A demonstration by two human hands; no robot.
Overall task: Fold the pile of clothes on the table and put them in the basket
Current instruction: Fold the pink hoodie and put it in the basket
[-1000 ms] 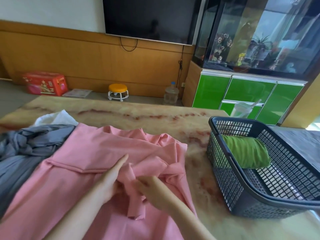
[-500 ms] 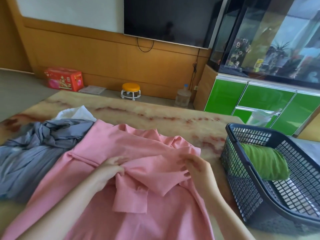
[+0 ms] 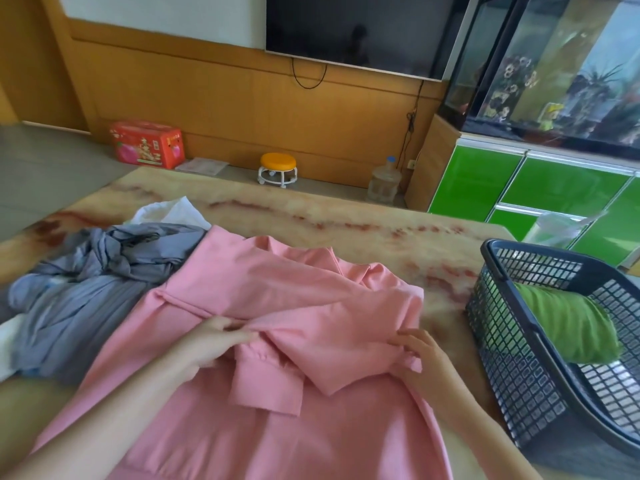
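Basket (image 3: 519, 393) | holds folded green garment (image 3: 568, 327) | rest bare mesh

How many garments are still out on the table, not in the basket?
3 visible: pink sweatshirt under both hands, crumpled grey garment to its left, white cloth behind and beneath the grey one. More may be hidden below.
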